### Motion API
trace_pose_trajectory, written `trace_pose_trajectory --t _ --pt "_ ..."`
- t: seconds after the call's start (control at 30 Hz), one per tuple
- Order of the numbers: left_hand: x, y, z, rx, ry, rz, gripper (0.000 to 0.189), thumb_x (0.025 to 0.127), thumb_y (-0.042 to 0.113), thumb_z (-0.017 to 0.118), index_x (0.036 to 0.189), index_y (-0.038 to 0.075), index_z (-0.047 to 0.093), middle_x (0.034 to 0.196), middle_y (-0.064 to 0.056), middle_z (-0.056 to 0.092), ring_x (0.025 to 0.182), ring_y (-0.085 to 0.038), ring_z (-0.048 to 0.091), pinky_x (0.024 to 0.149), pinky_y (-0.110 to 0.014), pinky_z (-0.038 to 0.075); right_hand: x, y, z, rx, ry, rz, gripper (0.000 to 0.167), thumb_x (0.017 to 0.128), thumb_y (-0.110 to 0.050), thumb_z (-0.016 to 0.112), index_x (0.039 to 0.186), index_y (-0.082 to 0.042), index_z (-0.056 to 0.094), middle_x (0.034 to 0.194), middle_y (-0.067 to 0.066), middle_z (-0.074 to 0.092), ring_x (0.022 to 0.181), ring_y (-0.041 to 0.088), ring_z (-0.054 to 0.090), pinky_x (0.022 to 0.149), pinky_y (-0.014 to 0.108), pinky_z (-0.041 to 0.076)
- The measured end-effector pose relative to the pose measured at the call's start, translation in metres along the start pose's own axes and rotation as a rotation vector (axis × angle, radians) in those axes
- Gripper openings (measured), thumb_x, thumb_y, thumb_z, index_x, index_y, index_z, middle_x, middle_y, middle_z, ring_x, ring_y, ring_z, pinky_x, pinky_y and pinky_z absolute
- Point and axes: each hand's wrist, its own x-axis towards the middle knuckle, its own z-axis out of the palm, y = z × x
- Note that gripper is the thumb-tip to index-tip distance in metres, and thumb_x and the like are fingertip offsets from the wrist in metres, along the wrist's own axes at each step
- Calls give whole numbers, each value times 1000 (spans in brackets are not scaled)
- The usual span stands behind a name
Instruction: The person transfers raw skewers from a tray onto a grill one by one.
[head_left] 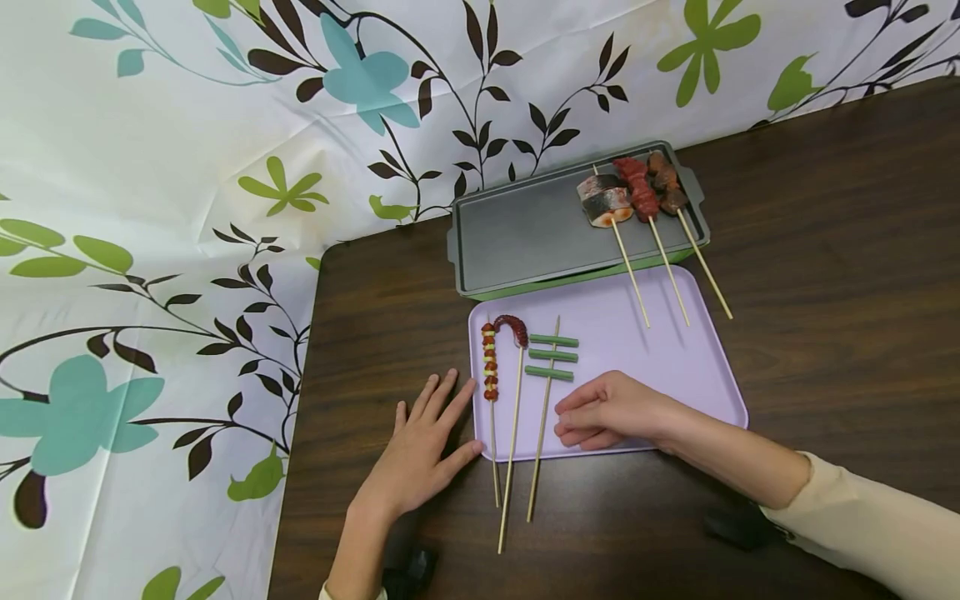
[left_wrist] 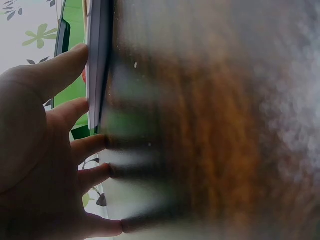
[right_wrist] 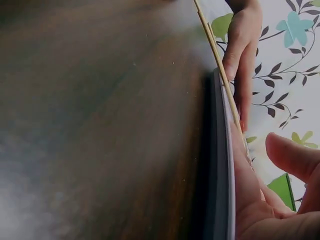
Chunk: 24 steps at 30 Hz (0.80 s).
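Note:
A pale purple tray point(head_left: 652, 358) lies on the dark wood table. Three skewers rest on its left part: a red-and-yellow one point(head_left: 490, 367), a dark red tentacle skewer point(head_left: 514, 326) and one with green bean-like pieces point(head_left: 551, 355). My left hand point(head_left: 416, 454) lies spread on the table, thumb and index fingertip at the tray's left edge, as the left wrist view point(left_wrist: 45, 130) also shows. Over the tray's front part is my right hand point(head_left: 611, 412), just right of the green skewer's stick. Its fingers bend loosely around nothing, thumb apart from them in the right wrist view point(right_wrist: 280, 200).
Behind the tray stands a green grill with a grey plate point(head_left: 525, 237). At its right end lie a fish skewer point(head_left: 606, 200), a red meat skewer point(head_left: 637, 187) and a brown meat skewer point(head_left: 669, 185), sticks overhanging the tray. A patterned curtain point(head_left: 225, 167) hangs behind and left.

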Motion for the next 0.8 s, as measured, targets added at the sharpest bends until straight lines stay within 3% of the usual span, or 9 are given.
trace_pose_trajectory --t 0.2,0.57,0.8 --pt "1 -1 2 9 8 -1 75 95 59 51 157 37 16 164 3 11 150 -27 5 104 -75 12 13 0 8 -39 25 10 27 93 -10 66 107 13 68 88 18 73 77 22 73 67 34 58" --pt "0 0 1 -5 -4 -15 74 96 59 50 157 38 15 164 4 10 150 -26 4 105 -75 11 28 -2 23 -273 151 1 17 86 -15 75 80 1 74 67 10 71 62 21 71 53 30 56" --pt "1 1 1 -2 -7 -10 73 96 58 50 157 38 15 164 4 11 150 -26 5 105 -74 11 25 1 22 -250 164 3 13 86 -9 73 79 3 71 66 12 70 61 21 71 53 29 56"
